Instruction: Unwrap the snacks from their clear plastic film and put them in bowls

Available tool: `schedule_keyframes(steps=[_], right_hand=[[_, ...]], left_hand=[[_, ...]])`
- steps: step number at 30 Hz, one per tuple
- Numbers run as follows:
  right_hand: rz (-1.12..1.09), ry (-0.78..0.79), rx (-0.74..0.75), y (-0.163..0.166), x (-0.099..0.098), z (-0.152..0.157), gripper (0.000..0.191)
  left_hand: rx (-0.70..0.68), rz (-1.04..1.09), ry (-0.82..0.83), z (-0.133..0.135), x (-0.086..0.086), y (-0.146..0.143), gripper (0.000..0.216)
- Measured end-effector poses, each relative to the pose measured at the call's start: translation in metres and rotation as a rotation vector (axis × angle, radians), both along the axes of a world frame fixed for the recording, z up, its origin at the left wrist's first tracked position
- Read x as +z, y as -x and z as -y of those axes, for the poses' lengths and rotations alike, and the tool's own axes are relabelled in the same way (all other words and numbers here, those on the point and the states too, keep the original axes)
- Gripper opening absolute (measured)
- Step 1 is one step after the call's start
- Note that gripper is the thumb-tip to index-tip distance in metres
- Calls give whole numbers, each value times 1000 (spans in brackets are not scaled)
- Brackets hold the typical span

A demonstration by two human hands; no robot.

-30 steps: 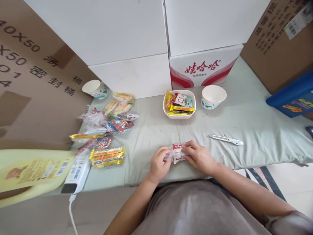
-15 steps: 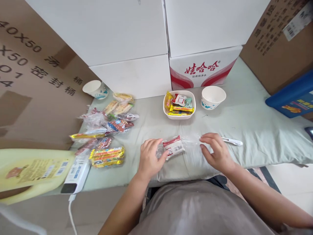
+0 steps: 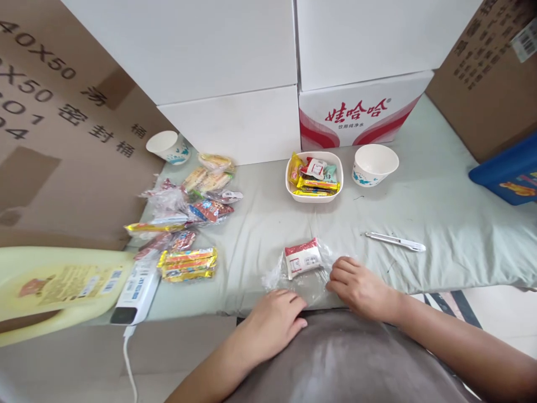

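Note:
A red-and-white snack packet (image 3: 302,258) lies on the cloth in front of me, with a clear plastic bag (image 3: 323,282) spread out around and under it. My right hand (image 3: 356,286) is closed at the bag's right side, its curled fingertips on the film. My left hand (image 3: 274,320) rests at the cloth's front edge, below the packet. Its thumb stands apart from the fingers and it holds nothing visible. A white utility knife (image 3: 395,242) lies to the right, beyond my right hand.
Farther back stand a white container (image 3: 314,200) of snacks and a paper bowl (image 3: 375,165). Left lie wrapped snacks (image 3: 207,211), a yellow snack bundle (image 3: 188,265), a white power strip (image 3: 136,291) and a yellow jug (image 3: 71,288). White boxes (image 3: 251,131) form the back wall.
Both hands have moved toward my body; the left has come off the packet. The bag has slid nearer and the packet now lies alone on it. The utility knife is fully uncovered.

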State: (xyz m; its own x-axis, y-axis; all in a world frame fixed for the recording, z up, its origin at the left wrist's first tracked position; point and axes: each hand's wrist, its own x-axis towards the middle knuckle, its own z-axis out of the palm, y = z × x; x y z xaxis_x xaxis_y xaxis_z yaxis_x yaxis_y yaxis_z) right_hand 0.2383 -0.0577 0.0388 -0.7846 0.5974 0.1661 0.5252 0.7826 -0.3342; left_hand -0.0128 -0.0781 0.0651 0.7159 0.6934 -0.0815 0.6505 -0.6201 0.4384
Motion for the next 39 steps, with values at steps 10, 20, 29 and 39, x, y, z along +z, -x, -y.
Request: schedule_keyframes(steps=[10,20,29,39], right_hand=[[104,102,-124,9,-14,12,17],[-43,-89,-424,11,-12,-21,32],[154,-78,-436,15,-52,-36,69],[121,-10,-436,14,-50,-36,66]], left_hand=[[257,-44,-325,-36,-31,-24,44],[259,45,-247,-57,-52,-19,52],[659,41,-122,-79,-27,57,36],[559,279,-612,-174,32,-9,38]])
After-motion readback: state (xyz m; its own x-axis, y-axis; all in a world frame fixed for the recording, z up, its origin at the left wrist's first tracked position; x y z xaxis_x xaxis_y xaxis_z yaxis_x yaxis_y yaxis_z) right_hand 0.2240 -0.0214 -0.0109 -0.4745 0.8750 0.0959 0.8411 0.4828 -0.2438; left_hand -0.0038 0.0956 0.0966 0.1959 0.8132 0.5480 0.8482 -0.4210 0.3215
